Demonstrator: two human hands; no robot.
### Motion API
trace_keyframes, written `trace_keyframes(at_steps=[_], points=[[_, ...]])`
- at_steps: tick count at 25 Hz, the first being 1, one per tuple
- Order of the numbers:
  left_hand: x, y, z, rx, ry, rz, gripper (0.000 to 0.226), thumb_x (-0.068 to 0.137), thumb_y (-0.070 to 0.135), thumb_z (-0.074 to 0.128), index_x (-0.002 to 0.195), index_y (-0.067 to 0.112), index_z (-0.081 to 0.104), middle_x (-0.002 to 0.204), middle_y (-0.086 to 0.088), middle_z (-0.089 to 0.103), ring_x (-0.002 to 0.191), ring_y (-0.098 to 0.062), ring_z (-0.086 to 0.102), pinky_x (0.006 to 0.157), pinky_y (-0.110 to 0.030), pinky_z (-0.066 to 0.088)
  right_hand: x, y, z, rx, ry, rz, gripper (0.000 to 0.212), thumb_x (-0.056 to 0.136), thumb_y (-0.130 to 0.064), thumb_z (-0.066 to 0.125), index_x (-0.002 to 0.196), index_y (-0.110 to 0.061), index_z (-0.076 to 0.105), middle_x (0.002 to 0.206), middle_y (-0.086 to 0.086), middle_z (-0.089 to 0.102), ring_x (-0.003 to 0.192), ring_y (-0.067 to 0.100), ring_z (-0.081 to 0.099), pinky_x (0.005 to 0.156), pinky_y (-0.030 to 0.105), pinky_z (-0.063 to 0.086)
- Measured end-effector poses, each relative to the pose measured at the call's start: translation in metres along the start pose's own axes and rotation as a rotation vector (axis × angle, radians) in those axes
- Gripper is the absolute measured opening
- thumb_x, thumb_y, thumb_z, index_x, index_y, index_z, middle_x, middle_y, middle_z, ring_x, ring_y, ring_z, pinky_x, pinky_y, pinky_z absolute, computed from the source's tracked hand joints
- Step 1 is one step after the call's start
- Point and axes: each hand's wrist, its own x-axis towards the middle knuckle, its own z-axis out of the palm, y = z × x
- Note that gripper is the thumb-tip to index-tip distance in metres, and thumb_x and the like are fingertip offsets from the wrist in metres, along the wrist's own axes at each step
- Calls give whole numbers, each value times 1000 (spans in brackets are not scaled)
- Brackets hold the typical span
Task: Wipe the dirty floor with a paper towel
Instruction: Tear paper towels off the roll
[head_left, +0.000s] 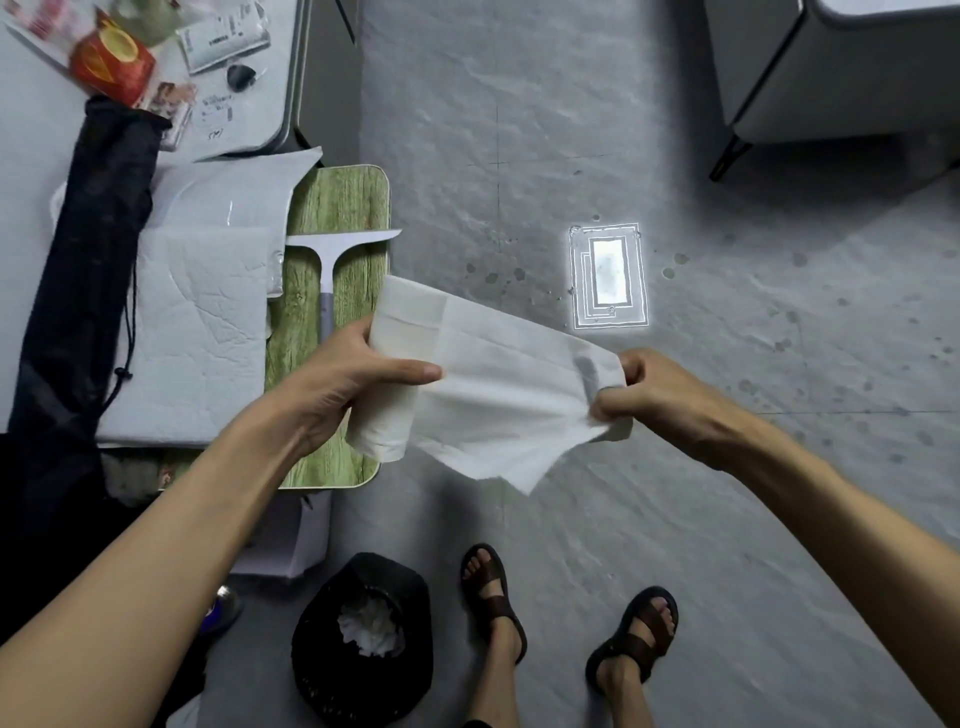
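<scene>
Left hand (332, 384) gripping my paper towel (498, 384), right hand (654, 395) pinching its edge.
Spotty floor (779, 322) wide open beyond it, green table (382, 208) edge just left.

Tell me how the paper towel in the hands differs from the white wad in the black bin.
The paper towel is stretched out as a sheet; the wad is crumpled into a ball. The paper towel hangs in the air, gripped by the left hand and pinched by the right hand; the wad lies untouched inside the bin. Both look like white paper.
</scene>
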Motion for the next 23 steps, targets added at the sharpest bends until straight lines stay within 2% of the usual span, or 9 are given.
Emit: trace_keyframes(at_steps=[3,6,9,12,14,16,18,20,23], points=[[-4,10,-2,86,128,-21,73,51,18,83,120,19,58,108,-6,71,95,-25,69,79,-40,58,-3,0,-1,20,31,3,22,60,-12,55,80,-11,65,67,-6,55,62,9,47,53,23,33],[-20,36,-3,213,202,9,64,55,22,75,116,24,57,102,-7,67,83,-23,65,66,-32,54,-14,-17,-2,-68,66,-26,34,56,-13,56,89,-14,62,74,-6,60,64,7,53,55,19,40],[-45,78,-7,210,87,22,59,58,20,77,114,22,60,102,-10,69,80,-19,67,61,-29,54,-30,-43,-6,-127,-67,-3,49,60,-14,57,107,-25,65,81,-14,69,69,2,61,59,14,47],[-81,136,-9,141,-110,41,43,65,17,77,106,20,67,98,-9,72,80,-19,69,62,-30,55,-48,-92,-7,-90,-265,9,47,73,-32,71,119,-35,62,108,-11,71,98,10,67,85,27,54],[-106,176,-8,136,-161,74,34,67,15,76,100,18,68,91,-8,72,75,-19,68,60,-30,55,-57,-135,-3,6,-288,-28,46,72,-43,78,114,-30,67,113,-1,71,103,19,67,94,40,52],[-128,210,-5,165,-203,121,32,69,14,75,100,16,69,91,-9,71,76,-20,68,61,-30,55,-65,-178,4,45,-271,-82,48,69,-42,80,109,-19,70,112,9,70,103,29,67,96,49,50],[-144,233,-2,178,-220,149,26,70,15,75,96,19,72,91,-9,72,76,-21,69,62,-30,56,-69,-211,15,69,-333,-164,45,73,-32,79,113,-16,68,116,11,69,107,31,65,92,44,52],[-157,250,-2,200,-157,199,19,71,19,76,90,22,74,86,-6,73,72,-17,69,59,-28,54,-76,-234,25,152,-383,-206,36,78,-17,77,113,-16,68,115,9,69,105,27,66,84,33,54],[-166,256,-5,305,39,322,18,72,24,79,87,19,71,78,3,72,66,-8,66,56,-21,52,-88,-250,37,149,-304,-244,14,85,-7,65,97,-14,67,92,-3,71,83,13,67,71,26,52]])
